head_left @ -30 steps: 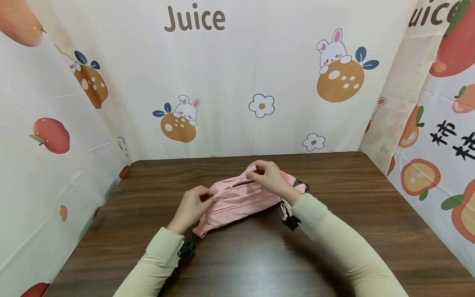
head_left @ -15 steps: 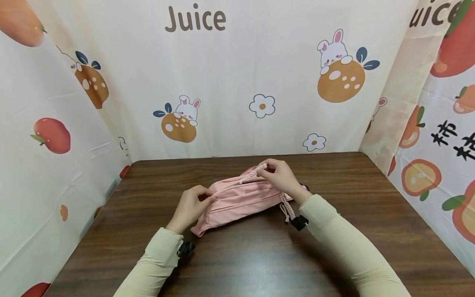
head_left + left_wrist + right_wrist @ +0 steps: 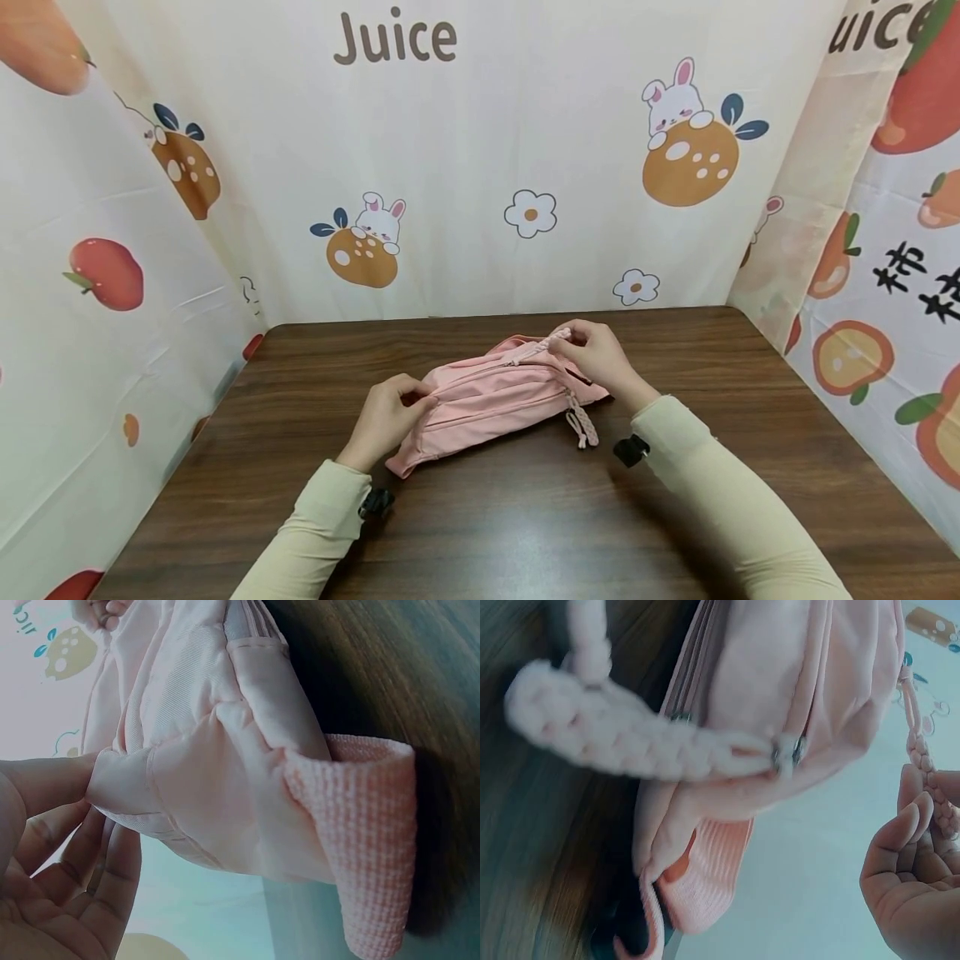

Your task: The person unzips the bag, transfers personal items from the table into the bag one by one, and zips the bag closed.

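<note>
A pink waist bag [image 3: 487,408] lies slantwise on the brown table. My left hand [image 3: 386,418] pinches the top edge at the bag's left end; in the left wrist view the thumb presses the cloth [image 3: 124,780] against the fingers. With thumb and fingertips, my right hand [image 3: 600,357] pinches a braided zipper pull [image 3: 542,346] and stretches it up and right from the top zipper. In the right wrist view that cord [image 3: 921,750] runs into the fingertips. Another braided pull [image 3: 581,421] hangs loose from the bag's right front.
The wooden table [image 3: 480,533] stretches around the bag on all sides. A printed curtain [image 3: 450,150] stands behind its far edge, with more printed cloth at both sides. A ribbed pink webbing loop [image 3: 375,840] sticks out from the bag's left end.
My right hand has moved right along the top of the bag, drawing the zipper pull and slider with it. The left hand has stayed almost still at the left end.
</note>
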`<state>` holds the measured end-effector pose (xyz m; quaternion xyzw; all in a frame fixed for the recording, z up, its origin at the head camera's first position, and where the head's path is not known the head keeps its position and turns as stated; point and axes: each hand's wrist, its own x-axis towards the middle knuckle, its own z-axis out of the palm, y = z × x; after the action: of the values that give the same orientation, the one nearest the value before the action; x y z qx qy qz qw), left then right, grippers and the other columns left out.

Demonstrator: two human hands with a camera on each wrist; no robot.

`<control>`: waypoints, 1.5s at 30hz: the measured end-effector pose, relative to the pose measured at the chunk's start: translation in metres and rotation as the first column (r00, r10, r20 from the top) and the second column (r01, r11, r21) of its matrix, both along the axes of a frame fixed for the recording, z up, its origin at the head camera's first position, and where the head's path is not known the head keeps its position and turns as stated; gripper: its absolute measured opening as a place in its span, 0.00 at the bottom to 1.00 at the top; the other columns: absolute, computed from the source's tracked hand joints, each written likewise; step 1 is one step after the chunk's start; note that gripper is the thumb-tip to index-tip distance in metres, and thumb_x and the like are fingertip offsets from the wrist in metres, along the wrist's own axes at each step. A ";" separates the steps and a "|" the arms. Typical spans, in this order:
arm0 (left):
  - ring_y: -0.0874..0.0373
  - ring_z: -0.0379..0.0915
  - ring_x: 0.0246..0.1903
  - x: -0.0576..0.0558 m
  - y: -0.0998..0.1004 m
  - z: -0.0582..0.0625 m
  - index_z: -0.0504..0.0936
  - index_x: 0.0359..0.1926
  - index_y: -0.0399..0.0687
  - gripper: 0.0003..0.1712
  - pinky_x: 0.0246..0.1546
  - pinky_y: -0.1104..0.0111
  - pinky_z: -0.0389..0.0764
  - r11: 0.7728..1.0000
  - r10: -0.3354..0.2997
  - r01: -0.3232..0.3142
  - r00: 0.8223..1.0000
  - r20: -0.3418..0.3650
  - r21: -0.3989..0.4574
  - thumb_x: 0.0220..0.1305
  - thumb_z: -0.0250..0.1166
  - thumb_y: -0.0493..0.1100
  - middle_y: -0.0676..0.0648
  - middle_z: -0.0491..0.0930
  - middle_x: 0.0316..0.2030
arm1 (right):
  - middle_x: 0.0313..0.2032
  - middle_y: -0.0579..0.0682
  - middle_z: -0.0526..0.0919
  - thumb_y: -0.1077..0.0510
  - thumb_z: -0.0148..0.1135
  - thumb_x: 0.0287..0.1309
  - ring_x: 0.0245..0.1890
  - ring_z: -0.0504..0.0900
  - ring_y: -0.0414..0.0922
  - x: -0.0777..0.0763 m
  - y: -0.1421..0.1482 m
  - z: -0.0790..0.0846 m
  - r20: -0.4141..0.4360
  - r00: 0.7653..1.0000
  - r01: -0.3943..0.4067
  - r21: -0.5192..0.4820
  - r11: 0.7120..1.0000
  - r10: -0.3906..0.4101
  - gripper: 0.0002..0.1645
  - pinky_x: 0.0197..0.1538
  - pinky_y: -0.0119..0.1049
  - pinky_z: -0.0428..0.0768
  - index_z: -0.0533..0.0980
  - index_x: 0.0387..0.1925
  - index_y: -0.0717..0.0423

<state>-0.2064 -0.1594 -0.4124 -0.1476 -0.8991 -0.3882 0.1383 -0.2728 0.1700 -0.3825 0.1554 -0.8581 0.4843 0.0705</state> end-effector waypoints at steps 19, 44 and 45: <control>0.61 0.74 0.31 -0.001 0.001 -0.001 0.87 0.33 0.46 0.04 0.33 0.72 0.74 1.000 0.009 -0.009 1.000 0.020 0.009 0.58 0.72 0.41 0.51 0.83 0.31 | 0.31 0.53 0.84 0.58 0.62 0.60 0.28 0.74 0.39 0.001 0.043 -0.009 0.037 0.994 0.101 0.092 0.991 -0.105 0.09 0.33 0.31 0.72 0.81 0.37 0.59; 0.62 0.73 0.30 -0.001 -0.001 -0.003 0.87 0.32 0.48 0.02 0.32 0.72 0.74 1.000 0.015 -0.015 1.000 0.005 0.015 0.57 0.72 0.41 0.50 0.83 0.30 | 0.26 0.52 0.82 0.59 0.60 0.59 0.25 0.70 0.41 0.006 0.085 -0.032 0.129 0.974 0.146 0.262 0.954 -0.184 0.10 0.27 0.34 0.69 0.80 0.32 0.64; 0.62 0.73 0.30 -0.001 -0.001 -0.003 0.87 0.32 0.48 0.02 0.32 0.72 0.73 1.000 0.015 -0.015 1.000 0.003 0.014 0.57 0.72 0.41 0.50 0.83 0.30 | 0.26 0.50 0.81 0.60 0.60 0.58 0.24 0.70 0.41 0.006 0.086 -0.033 0.133 0.972 0.154 0.263 0.952 -0.194 0.10 0.27 0.34 0.69 0.80 0.32 0.65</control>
<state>-0.2073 -0.1604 -0.4155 -0.1391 -0.8978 -0.3934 0.1408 -0.2666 0.2557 -0.4155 0.0478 -0.9257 0.3744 0.0250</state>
